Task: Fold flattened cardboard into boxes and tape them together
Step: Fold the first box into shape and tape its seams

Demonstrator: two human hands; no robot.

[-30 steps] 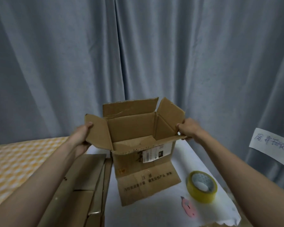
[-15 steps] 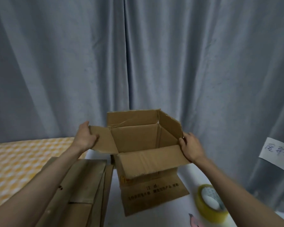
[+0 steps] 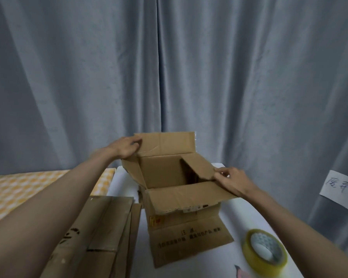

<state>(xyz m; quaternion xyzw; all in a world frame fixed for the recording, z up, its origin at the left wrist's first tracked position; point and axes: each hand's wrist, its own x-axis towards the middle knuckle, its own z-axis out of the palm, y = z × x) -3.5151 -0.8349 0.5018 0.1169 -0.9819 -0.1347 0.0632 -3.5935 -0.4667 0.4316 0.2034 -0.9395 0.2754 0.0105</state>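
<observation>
A yellow checked cloth (image 3: 28,189) lies far left, and next to it flat cardboard (image 3: 107,233) is stacked on the white table (image 3: 239,213). In the middle of the table stands the open box (image 3: 169,177): the left hand (image 3: 125,147) holds the corner of its back flap with bent fingers, and the right hand (image 3: 231,183) pinches the edge of its right flap. To the right, near the table's front, lies a yellow tape roll (image 3: 264,251), and a paper note (image 3: 340,189) hangs on the grey curtain (image 3: 249,77).
</observation>
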